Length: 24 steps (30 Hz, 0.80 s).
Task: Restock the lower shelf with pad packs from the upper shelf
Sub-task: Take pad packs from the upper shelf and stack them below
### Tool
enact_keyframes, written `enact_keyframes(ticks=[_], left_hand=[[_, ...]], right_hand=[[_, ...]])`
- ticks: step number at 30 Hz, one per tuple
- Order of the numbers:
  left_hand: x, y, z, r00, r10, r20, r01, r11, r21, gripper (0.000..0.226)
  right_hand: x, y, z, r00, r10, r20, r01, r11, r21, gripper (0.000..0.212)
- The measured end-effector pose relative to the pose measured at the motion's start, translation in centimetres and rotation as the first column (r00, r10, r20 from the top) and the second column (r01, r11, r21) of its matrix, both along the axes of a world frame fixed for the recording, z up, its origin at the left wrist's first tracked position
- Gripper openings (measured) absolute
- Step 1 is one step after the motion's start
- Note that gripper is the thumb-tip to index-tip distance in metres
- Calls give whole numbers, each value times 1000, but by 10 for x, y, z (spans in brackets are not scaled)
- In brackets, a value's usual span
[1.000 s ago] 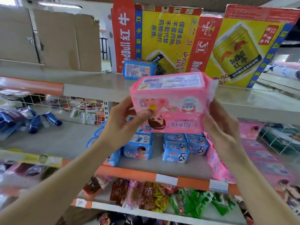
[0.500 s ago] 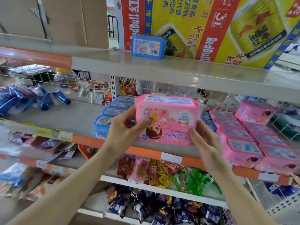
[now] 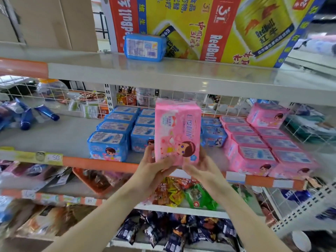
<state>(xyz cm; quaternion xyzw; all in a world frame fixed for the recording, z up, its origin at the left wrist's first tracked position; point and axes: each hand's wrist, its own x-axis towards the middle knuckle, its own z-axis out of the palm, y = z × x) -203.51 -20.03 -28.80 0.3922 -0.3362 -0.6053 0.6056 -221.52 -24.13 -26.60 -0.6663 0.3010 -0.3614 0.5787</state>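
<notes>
1. Grip first: both hands are clamped on the pink pad pack [image 3: 177, 133], which stands on end. The left hand [image 3: 154, 167] wraps its bottom-left corner with the thumb across the front. The right hand [image 3: 201, 168] cups the bottom-right corner, its fingers mostly hidden behind the pack.
2. The pack is in the air in front of the lower shelf [image 3: 69, 135]. Its base is about level with the orange shelf edge [image 3: 101, 163] and rests on nothing I can see.
3. Left of the grip are rows of blue packs [image 3: 116, 135], lying flat with labels up.
4. Right of the grip are rows of pink packs [image 3: 254, 148], the same colour as the one in hand. A single pink pack [image 3: 267, 115] sits on top at the back.
5. Above the grip, one blue pack [image 3: 144, 47] waits on the upper shelf [image 3: 181, 75], against the drink cartons [image 3: 218, 24].
6. My read is that this is the placing step. The pack belongs right of the grip with the pink rows, so it wants tipping from upright to flat, label up, to match them.
7. To do it well:
   - Lift it over the front lip rather than dragging it across.
   - Line its edges up with the neighbours.
   - Set it down squarely, with both hands low on it until it sits.
8. Watch out: the wrapper looks soft and slick, and the front pink packs lie close to the lip. A careless nudge could tip one off.
</notes>
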Motion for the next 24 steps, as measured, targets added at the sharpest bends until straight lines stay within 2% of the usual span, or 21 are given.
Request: enact_keyframes(ticks=[2,3,5,8,10,13,16,19,24], left_hand=[[-6,0,-2,991,-53,126,52,999,9,95],[-6,-1,-2,984,-70,165,71,997,-3,108],[4,-9,-1,989,-26,147,35,998,-58,123],[16,-27,9,984,82,160,-51,981,-187,110],[14,-36,19,954,100,284,-22,964,-266,103],[-4,-45,27,863,114,492,42,955,-294,96],[-28,-54,33,759,169,629,57,945,-322,74],[-55,-67,36,710,222,668,-5,951,-310,46],[-109,-96,31,720,283,633,-105,947,-303,30]], right_hand=[[-3,-1,2,991,-124,57,124,992,9,68],[-9,-4,2,981,-178,73,178,984,7,73],[-26,-11,4,966,-252,62,252,968,8,86],[-54,-18,11,954,-297,-31,294,953,-66,93],[-71,-24,17,954,-290,-81,282,954,-103,95],[-93,-37,22,956,-281,-85,269,955,-123,101],[-112,-50,27,940,-331,-77,317,935,-157,100],[-128,-65,34,913,-405,-42,398,910,-117,82],[-157,-86,33,864,-498,75,504,853,-136,21]])
